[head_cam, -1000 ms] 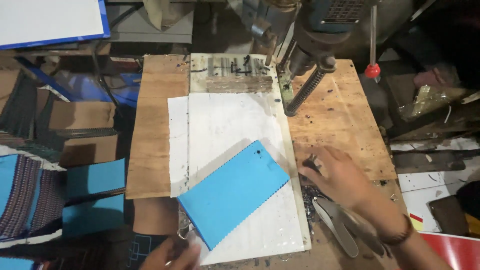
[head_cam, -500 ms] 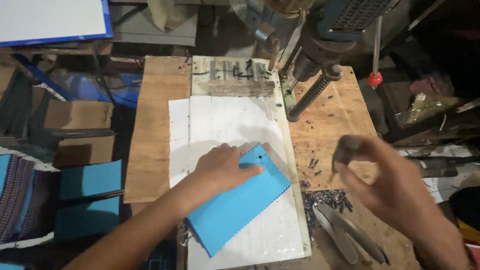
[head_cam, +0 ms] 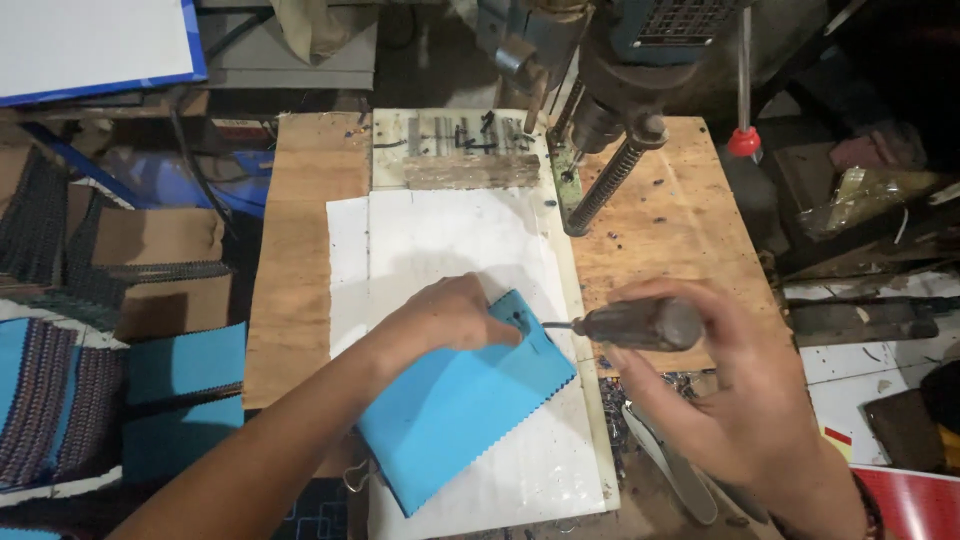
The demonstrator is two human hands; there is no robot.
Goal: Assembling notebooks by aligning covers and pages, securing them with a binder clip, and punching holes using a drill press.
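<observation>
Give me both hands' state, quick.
Left hand: open, pressing flat on the blue fabric swatch.
Right hand: fingers closed around a dark-handled awl-like tool.

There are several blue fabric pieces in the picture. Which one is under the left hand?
The blue swatch lying tilted on the white board, pressed by the left hand. The other blue pieces lie off the bench at the left, untouched.
</observation>
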